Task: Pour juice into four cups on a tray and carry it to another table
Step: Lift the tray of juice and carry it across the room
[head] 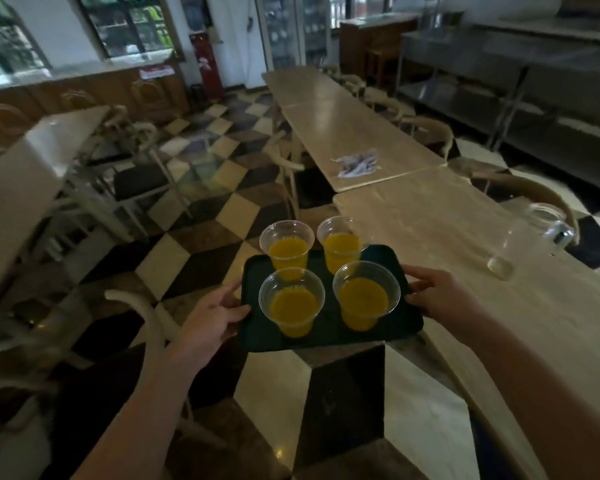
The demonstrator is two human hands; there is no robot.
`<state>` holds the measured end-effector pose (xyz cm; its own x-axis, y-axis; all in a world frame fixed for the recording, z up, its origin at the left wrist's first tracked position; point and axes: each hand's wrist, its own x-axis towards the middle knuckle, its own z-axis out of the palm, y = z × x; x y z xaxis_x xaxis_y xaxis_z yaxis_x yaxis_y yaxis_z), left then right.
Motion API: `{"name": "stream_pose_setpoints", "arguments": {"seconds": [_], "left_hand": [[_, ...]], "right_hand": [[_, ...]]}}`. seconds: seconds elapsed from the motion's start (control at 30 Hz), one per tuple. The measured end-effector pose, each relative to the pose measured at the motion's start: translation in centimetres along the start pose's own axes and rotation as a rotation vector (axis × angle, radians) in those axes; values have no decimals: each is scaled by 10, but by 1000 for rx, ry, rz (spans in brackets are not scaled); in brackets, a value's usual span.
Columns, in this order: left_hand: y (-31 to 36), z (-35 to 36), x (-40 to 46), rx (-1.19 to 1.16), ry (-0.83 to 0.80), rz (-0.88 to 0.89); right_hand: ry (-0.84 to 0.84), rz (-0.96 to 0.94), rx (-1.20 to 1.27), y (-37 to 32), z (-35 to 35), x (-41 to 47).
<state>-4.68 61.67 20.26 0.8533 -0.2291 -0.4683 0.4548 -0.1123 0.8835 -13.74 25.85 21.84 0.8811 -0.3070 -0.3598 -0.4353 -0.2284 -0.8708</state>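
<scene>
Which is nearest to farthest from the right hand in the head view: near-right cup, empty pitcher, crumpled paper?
From the right hand:
1. Near-right cup, on the tray beside the hand.
2. Empty pitcher, on the table at right.
3. Crumpled paper, on the next table ahead.

— What is the floor looking like?

— It is showing a cube pattern of cream, brown and black tiles, and it is catching a soft shine from the windows in the far wall.

— And the furniture?

— A long row of pale wooden tables is running down the right, with curved-back chairs standing along it. A white table is sitting on the left. Steel shelving is lining the right wall, and a glass-door fridge is standing at the back.

— Much light?

— Daylight is coming in dimly.
</scene>
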Motion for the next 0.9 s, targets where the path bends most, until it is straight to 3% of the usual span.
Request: {"name": "stream_pose_setpoints", "arguments": {"seconds": [0.33, 0.63, 0.9], "left_hand": [[80, -68, -39, -145, 69, 144], [160, -113, -53, -230, 120, 275], [229, -139, -72, -217, 130, 365]], "right_hand": [[-117, -58, 132, -118, 35, 0], [-194, -260, 304, -208, 52, 10], [-211, -300, 467, -280, 56, 1]]}}
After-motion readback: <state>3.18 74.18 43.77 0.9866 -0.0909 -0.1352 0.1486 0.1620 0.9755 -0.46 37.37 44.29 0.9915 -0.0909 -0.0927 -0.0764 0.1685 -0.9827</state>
